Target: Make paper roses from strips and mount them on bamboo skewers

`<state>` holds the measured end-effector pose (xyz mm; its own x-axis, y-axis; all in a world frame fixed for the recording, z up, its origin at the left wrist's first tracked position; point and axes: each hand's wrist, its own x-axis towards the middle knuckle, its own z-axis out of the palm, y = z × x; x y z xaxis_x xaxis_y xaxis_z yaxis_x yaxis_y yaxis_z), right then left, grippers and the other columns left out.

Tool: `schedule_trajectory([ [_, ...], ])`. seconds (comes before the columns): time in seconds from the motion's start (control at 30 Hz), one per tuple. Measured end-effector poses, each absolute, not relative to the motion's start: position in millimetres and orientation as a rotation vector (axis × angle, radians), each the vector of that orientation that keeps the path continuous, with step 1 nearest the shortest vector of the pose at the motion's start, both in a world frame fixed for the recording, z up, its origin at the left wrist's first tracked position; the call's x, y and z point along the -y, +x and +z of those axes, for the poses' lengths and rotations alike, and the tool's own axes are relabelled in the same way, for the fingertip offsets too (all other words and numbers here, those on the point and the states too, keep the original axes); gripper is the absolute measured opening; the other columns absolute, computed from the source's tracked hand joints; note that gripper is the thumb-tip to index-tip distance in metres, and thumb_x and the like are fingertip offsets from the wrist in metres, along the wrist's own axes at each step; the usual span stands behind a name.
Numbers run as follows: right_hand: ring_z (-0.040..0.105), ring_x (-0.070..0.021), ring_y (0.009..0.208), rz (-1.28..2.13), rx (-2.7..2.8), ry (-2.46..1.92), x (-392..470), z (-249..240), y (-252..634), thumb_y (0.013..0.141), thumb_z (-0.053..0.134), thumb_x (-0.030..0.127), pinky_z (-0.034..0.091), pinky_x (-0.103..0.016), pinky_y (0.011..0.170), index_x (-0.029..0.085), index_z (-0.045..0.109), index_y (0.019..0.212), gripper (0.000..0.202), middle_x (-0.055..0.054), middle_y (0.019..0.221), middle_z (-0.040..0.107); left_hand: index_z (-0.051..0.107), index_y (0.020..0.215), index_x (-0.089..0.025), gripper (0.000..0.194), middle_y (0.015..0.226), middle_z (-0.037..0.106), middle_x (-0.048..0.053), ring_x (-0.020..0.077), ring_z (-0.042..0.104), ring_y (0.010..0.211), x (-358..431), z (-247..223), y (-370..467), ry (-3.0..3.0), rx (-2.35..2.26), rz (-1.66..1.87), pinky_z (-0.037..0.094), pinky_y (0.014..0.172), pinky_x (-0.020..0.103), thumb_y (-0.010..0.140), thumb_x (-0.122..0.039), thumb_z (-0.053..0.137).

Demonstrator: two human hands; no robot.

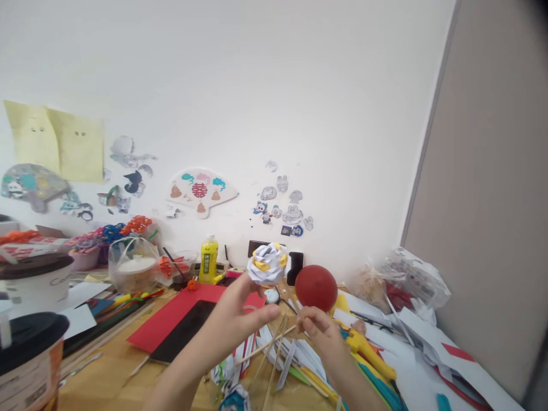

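A ball-shaped paper flower point(268, 264) of white and yellow folded strips is held up at the middle of the view. My left hand point(240, 314) is just below and left of it, thumb stretched out to the right and apart from the flower. Its other fingers reach up to the flower's underside and are partly hidden. My right hand point(319, 334) is closed in a pinch on a thin wooden stick point(293, 298) that slants up toward the flower. Behind the right hand sits a round red balloon point(316, 287).
Loose wooden sticks point(274, 348) and white paper strips point(306, 357) cover the table below my hands. A yellow glue gun point(370, 355) lies right. Red card point(171, 317), a yellow bottle point(209, 260) and lidded cups point(29, 359) stand or lie left. A phone point(295, 268) leans behind.
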<state>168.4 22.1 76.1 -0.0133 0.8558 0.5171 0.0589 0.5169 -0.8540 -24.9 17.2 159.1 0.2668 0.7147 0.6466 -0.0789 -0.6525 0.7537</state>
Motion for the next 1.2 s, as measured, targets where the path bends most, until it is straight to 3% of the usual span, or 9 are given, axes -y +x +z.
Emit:
schedule_trajectory([
  [0.07,0.054,-0.0150,0.064,0.791,1.478,-0.852,-24,66,161,0.080,0.050,0.057,0.045,-0.026,0.064,0.018,0.058,0.069,0.041,0.000,0.063,0.054,0.071,0.097,-0.024,0.022,0.097,0.072,0.009,0.0280,0.061,0.097,-17,154,-17,1.946,-0.645,1.354,0.046,0.087,0.037,0.079,-0.031,0.060],
  [0.17,0.056,-0.0161,0.066,0.801,1.536,-0.876,-24,57,151,0.084,0.047,0.052,0.046,-0.027,0.064,0.018,0.060,0.073,0.038,-0.001,0.066,0.057,0.073,0.086,-0.022,0.022,0.088,0.073,0.008,0.0258,0.064,0.086,-15,143,-5,1.980,-0.680,1.352,0.048,0.079,0.034,0.081,-0.031,0.053],
  [0.27,0.060,-0.0202,0.080,0.707,1.661,-0.950,-26,53,148,0.085,0.050,0.042,0.047,-0.032,0.075,0.021,0.065,0.090,0.026,-0.005,0.085,0.064,0.072,0.076,-0.021,0.024,0.072,0.072,0.005,0.0235,0.064,0.071,-16,131,-6,2.014,-0.760,1.366,0.049,0.074,0.033,0.082,-0.031,0.051],
  [0.43,0.052,-0.0260,0.108,0.418,1.901,-1.103,-33,52,160,0.076,0.056,0.016,0.038,-0.041,0.095,0.023,0.062,0.107,0.033,-0.007,0.111,0.061,0.067,0.079,-0.022,0.023,0.081,0.070,0.007,0.0233,0.063,0.080,-29,125,-41,1.970,-0.925,1.644,0.045,0.078,0.030,0.086,-0.027,0.046],
  [0.7,0.045,-0.0277,0.117,0.007,2.519,-1.158,-41,42,158,0.072,0.051,0.000,0.036,-0.045,0.095,0.024,0.050,0.122,0.055,-0.008,0.133,0.048,0.064,0.080,-0.022,0.021,0.087,0.069,0.007,0.0264,0.059,0.089,-66,96,-97,2.016,-1.193,1.792,0.035,0.095,0.039,0.081,-0.033,0.047],
  [0.83,0.055,-0.0303,0.104,-0.132,2.724,-1.199,-60,34,141,0.071,0.054,0.001,0.043,-0.045,0.083,0.017,0.047,0.123,0.055,-0.015,0.118,0.057,0.062,0.073,-0.022,0.020,0.088,0.070,0.008,0.0273,0.059,0.091,-83,79,-105,2.099,-1.256,1.797,0.034,0.097,0.042,0.078,-0.031,0.045],
  [0.9,0.061,-0.0295,0.089,-0.152,2.787,-1.240,-68,31,134,0.065,0.059,0.001,0.046,-0.040,0.073,0.013,0.053,0.113,0.050,-0.015,0.101,0.062,0.061,0.071,-0.022,0.020,0.089,0.070,0.009,0.0279,0.058,0.096,-87,75,-105,2.126,-1.272,1.801,0.036,0.097,0.041,0.078,-0.030,0.044],
  [1.0,0.062,-0.0271,0.083,-0.142,2.810,-1.277,-72,28,130,0.060,0.064,0.007,0.045,-0.031,0.063,0.014,0.058,0.097,0.038,-0.012,0.096,0.062,0.061,0.070,-0.022,0.022,0.086,0.070,0.010,0.0289,0.060,0.095,-89,71,-104,2.143,-1.298,1.803,0.041,0.093,0.043,0.077,-0.029,0.042],
  [1.2,0.060,-0.0188,0.079,0.016,2.669,-1.346,-69,38,136,0.073,0.063,0.024,0.039,-0.025,0.061,0.018,0.057,0.088,0.017,-0.004,0.090,0.062,0.061,0.076,-0.020,0.020,0.085,0.070,0.011,0.0286,0.062,0.091,-92,65,-103,2.116,-1.292,1.823,0.047,0.087,0.043,0.076,-0.028,0.043],
])
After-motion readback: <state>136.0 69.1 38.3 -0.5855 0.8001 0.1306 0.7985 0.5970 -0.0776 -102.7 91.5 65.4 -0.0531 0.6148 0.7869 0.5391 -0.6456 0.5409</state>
